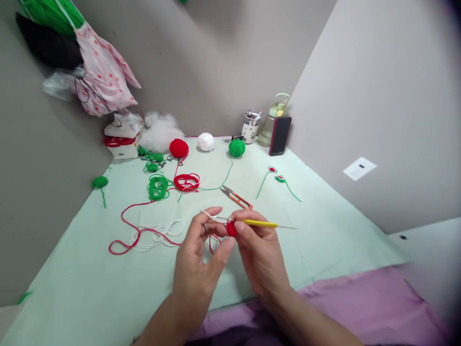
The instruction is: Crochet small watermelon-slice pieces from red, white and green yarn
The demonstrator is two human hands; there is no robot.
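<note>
Left hand (196,269) pinches red piece (231,229); right hand (261,259) grips crochet hook (259,224), tip hidden.

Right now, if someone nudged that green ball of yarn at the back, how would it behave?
The green yarn ball looks round, so it would probably roll. Its strand trails over the cloth, so it may unwind. Wound yarn is likely light, soft.

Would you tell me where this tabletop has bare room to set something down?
Bare cloth lies right of the yellow hook, below the crocheted pieces, and near-left, below the red strand. Crowded: the far left, around the yarn balls and tangles.
</note>
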